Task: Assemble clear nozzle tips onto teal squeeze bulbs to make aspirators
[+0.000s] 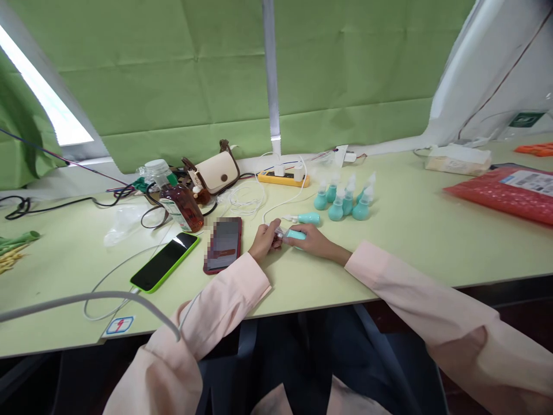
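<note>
Both my hands meet over the pale green table (pixel 410 230). My right hand (pixel 313 242) is closed round the teal bulb of a small squeeze dropper (pixel 294 234). My left hand (pixel 263 239) pinches that dropper's clear tip end. Just beyond the hands, another teal dropper (pixel 306 218) lies on its side. Further back stands a cluster of several teal bulb droppers (pixel 343 199), upright. Both sleeves are pale pink.
Left of my hands lie a red-cased phone (pixel 223 244) and a green-cased phone (pixel 166 261) with a white cable. Behind them: a brown bottle (pixel 181 204), a cream handbag (pixel 213 171), a yellow power strip (pixel 283 177). A red padded envelope (pixel 505 193) lies at right.
</note>
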The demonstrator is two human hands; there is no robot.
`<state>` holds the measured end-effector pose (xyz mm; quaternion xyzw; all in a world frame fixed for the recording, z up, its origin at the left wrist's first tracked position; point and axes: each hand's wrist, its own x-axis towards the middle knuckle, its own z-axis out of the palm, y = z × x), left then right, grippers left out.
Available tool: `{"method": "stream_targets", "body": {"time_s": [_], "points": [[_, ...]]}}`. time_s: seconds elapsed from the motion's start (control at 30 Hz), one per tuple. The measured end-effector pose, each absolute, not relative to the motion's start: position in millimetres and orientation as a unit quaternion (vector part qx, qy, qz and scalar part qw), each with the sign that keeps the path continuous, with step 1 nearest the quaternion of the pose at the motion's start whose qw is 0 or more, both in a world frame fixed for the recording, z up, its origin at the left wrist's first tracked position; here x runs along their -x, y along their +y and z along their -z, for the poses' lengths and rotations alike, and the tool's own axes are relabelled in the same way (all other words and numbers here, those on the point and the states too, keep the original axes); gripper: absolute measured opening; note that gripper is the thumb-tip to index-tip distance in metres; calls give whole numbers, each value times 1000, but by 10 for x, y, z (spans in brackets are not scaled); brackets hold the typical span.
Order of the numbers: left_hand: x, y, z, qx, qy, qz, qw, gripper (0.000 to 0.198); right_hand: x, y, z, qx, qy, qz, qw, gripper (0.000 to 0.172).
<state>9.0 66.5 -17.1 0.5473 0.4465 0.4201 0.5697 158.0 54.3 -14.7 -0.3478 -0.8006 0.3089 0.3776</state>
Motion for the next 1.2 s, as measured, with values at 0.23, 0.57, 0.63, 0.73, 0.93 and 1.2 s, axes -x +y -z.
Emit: {"method": "stream_targets", "body": {"time_s": [0.23,0.57,0.63,0.73,0.93,1.2], "points": [[-74,708,176,-570,471,-405,537,35,-1573,576,165,361,-788,-299,398,28],[-26,640,164,-703,540,-377,270,11,-1607,607,123,399,-751,-272,451,26],[-13,646,179,-720,550,-358,225,15,-1600,601,128,400,-750,-275,449,24],[-17,650,192,-736,558,-337,180,23,-1598,605,141,398,-752,-282,442,24],[-42,602,132,-747,545,-351,149,17,-1608,628,157,375,-767,-322,408,30],[-93,474,15,-763,449,-408,222,29,-1597,592,127,341,-778,-355,391,30]]}}
